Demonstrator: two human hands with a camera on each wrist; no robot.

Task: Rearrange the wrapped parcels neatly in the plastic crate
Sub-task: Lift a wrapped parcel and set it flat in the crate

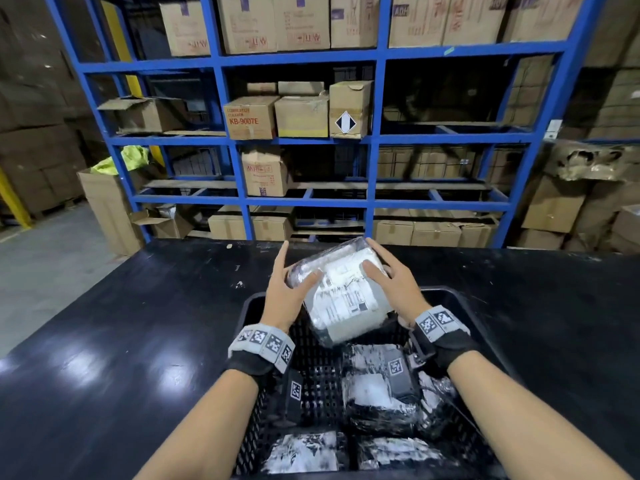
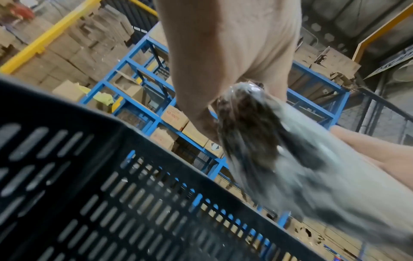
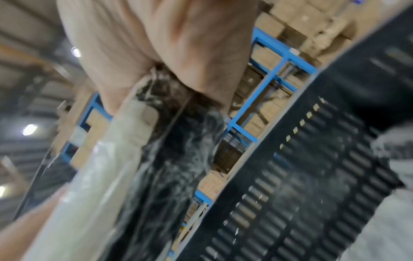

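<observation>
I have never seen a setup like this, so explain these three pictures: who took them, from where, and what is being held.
No machine here: a person works with two bare hands, wearing a camera on the head and one on each wrist band. The big picture is the head view, looking down over a black table. The other two, blurred, look along each hand from the wrist.

The left hand and right hand hold a clear-wrapped parcel between them, tilted, above a black slotted crate. More wrapped parcels lie inside the crate. Behind stand blue shelves with cardboard boxes.
</observation>
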